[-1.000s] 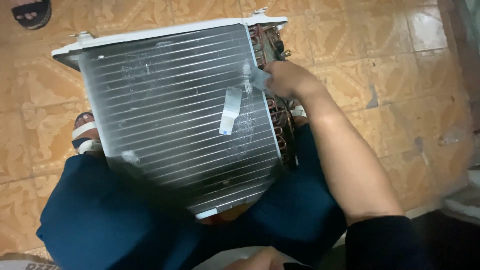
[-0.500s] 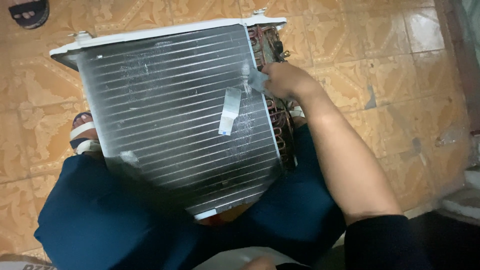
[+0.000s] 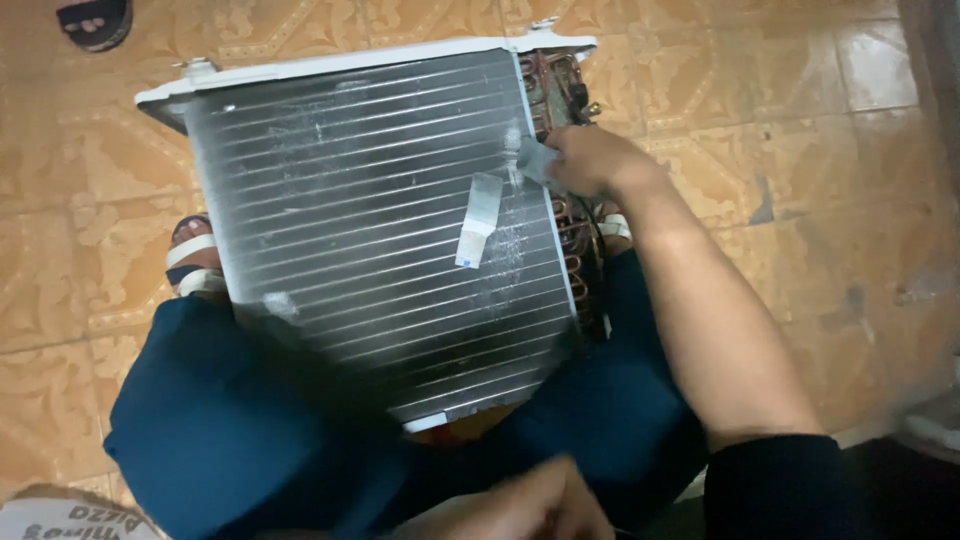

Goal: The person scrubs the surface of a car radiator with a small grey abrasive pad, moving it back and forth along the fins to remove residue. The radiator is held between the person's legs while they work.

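Observation:
A large finned metal coil unit (image 3: 370, 230) with a white frame leans against my knees, which are in dark blue trousers. My right hand (image 3: 590, 160) is at the unit's upper right edge, its fingers pinched on a small grey piece of tape (image 3: 535, 160) beside the copper tube bends (image 3: 575, 230). A second strip of grey tape (image 3: 478, 218) is stuck across the fins. My left hand (image 3: 520, 505) shows blurred at the bottom edge, below the unit, and I cannot tell its fingers.
The floor is patterned orange tile (image 3: 820, 150). My sandalled foot (image 3: 192, 255) pokes out left of the unit. A dark sandal (image 3: 95, 18) lies at the top left. A printed box corner (image 3: 60, 520) shows at the bottom left.
My left hand has risen further into view at the bottom edge. My right hand stays at the tape on the unit's right edge.

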